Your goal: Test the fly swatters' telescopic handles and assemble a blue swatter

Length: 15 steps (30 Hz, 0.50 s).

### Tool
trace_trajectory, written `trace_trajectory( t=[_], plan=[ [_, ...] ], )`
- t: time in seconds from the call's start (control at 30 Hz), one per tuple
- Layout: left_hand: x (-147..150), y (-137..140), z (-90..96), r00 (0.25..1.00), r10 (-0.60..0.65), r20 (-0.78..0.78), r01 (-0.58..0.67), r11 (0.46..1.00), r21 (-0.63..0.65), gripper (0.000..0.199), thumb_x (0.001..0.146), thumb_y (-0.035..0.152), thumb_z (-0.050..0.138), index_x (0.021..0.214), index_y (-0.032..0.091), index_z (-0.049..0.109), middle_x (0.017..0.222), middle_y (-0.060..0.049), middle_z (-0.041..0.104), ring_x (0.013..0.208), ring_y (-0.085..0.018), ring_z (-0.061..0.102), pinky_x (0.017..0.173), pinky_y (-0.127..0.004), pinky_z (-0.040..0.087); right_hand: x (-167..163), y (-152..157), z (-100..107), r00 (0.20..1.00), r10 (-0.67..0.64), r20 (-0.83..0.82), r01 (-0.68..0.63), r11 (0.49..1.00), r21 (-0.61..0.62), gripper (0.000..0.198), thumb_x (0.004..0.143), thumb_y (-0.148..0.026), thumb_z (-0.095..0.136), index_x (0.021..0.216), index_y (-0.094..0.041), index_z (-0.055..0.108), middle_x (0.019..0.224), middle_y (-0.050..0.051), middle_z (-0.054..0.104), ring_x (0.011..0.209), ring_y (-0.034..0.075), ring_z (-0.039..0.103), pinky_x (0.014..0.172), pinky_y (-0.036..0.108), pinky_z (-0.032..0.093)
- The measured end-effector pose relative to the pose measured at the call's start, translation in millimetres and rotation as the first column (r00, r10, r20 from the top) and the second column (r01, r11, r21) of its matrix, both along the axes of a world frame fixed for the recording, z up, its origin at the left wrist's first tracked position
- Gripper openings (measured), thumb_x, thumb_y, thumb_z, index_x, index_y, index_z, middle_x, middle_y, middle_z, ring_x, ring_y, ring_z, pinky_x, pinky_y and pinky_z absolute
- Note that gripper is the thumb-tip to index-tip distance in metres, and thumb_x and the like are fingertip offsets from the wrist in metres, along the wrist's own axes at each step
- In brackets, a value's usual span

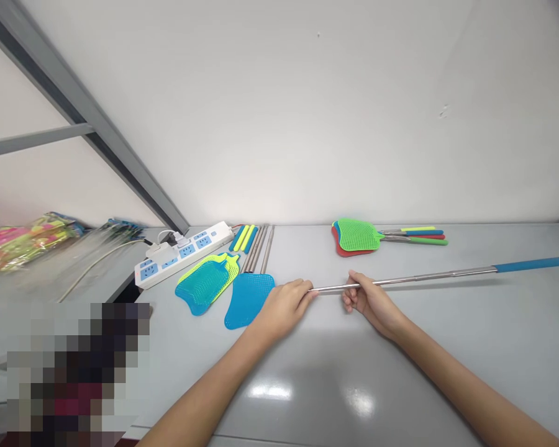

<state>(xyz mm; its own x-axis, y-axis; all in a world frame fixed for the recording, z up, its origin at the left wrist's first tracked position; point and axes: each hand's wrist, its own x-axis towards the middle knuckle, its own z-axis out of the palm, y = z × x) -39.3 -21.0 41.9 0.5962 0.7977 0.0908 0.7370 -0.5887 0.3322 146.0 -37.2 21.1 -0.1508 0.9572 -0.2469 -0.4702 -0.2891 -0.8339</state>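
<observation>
A fly swatter with a blue head [246, 303], a long drawn-out metal rod [433, 275] and a blue grip [533, 265] stretches across the table. My left hand [284, 307] is closed around its neck, where the head meets the rod; the joint is hidden. Farther along, my right hand [366, 298] pinches the rod between thumb and fingers. Loose blue and yellow swatter heads [205, 285] lie left of my left hand. Behind them are several metal rods [259, 248] and several blue and yellow grips [245, 239].
Several whole fly swatters [358, 236] are stacked near the wall [307, 124]. A white power strip [184, 254] with plugs and cables lies at the table's left. Beyond a grey frame [97, 127] are bagged colourful items [37, 242]. A blurred patch [79, 372] covers the lower left.
</observation>
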Motion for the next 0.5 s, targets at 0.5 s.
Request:
trace_trajectory(
  t=[0.5],
  plan=[
    [3.1, -0.9, 1.0, 0.997, 0.015, -0.072, -0.017, 0.999, -0.031, 0.032, 0.088, 0.032, 0.021, 0.080, 0.018, 0.049, 0.075, -0.003, 0.058, 0.073, -0.015, 0.054, 0.060, -0.024, 0.036, -2.0, 1.7, -2.0, 1.000, -0.012, 0.000, 0.012, 1.000, 0.010, 0.036, 0.071, -0.045, 0.051, 0.049, -0.018, 0.042, 0.044, -0.003, 0.038, 0.044, 0.012, 0.044, 0.045, 0.027, 0.036]
  ],
)
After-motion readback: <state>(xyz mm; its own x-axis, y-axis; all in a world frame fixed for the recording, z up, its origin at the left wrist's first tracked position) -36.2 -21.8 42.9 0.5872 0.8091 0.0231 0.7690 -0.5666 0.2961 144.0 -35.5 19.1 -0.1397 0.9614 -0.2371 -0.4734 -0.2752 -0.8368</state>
